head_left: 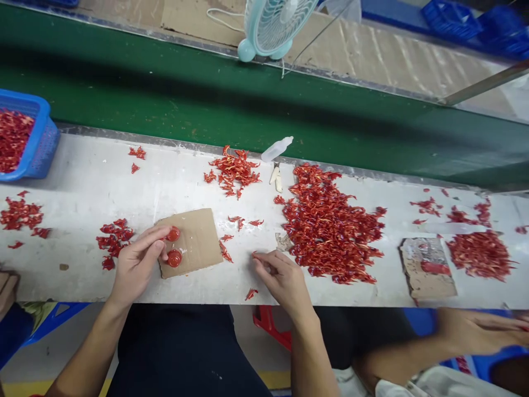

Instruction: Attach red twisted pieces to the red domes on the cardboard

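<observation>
My left hand (138, 260) rests at the left edge of a brown cardboard square (197, 239), its fingers pinched on a small round red piece (173, 234). A second round red piece (174, 257) lies on the cardboard just below, touching my thumb. My right hand (280, 277) lies on the white table (82, 182) to the right of the cardboard, fingers curled together and pointing left; whether they hold anything is hidden. A large heap of small red plastic parts (330, 226) sits just right of that hand.
Smaller red piles lie at the left (114, 238), far left (20, 214), centre back (233, 171) and right (479, 255). A blue basket (39, 143) of red parts stands far left. A squeeze bottle (276, 149), a fan (275, 27) and a green belt (165, 94) lie behind. Another person's arm (463, 333) reaches in lower right by a second cardboard (427, 267).
</observation>
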`<state>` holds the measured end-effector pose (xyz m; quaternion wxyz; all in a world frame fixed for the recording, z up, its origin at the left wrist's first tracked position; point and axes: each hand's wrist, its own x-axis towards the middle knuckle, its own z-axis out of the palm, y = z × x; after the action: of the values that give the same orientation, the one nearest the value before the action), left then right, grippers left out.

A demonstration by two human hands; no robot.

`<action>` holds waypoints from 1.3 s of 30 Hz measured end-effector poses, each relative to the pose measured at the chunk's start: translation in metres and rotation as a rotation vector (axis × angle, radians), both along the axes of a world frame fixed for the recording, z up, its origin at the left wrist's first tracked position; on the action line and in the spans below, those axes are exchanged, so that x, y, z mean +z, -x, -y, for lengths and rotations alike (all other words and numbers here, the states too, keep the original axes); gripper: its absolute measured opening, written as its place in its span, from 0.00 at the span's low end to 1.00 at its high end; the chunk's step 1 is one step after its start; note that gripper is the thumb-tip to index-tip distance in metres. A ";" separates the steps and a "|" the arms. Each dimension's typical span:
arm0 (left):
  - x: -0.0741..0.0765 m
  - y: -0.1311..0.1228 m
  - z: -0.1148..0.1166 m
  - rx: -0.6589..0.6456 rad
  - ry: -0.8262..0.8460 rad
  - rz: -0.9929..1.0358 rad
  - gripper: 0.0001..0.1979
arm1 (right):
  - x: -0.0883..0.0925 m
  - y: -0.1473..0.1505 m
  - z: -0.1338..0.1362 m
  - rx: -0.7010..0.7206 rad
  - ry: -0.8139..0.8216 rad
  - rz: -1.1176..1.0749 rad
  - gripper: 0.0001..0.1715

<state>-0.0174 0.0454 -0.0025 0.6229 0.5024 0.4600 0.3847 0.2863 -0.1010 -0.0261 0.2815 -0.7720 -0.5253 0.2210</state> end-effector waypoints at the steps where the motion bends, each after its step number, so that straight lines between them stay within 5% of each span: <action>1: 0.002 0.001 0.001 -0.009 0.006 -0.004 0.14 | 0.002 0.006 -0.006 -0.022 -0.020 -0.044 0.10; 9: 0.000 0.014 0.009 0.072 0.111 0.089 0.18 | 0.011 0.082 -0.070 -0.043 0.071 -0.774 0.16; 16: -0.002 0.016 0.013 0.182 0.138 0.090 0.11 | 0.012 0.117 -0.118 0.015 0.116 -0.915 0.17; 25: -0.013 0.019 0.014 0.155 0.216 0.119 0.15 | 0.007 0.130 -0.124 0.025 0.108 -0.861 0.15; 29: -0.010 0.015 0.013 0.137 0.185 0.148 0.08 | 0.006 0.131 -0.124 0.043 0.117 -0.876 0.16; 39: -0.007 0.016 0.018 0.086 0.187 0.148 0.14 | 0.016 0.128 -0.121 -0.029 0.180 -1.178 0.18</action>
<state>-0.0329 0.0275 -0.0095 0.6823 0.3920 0.4677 0.4026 0.1585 0.0198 -0.0098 0.4621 -0.5472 -0.2492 0.6519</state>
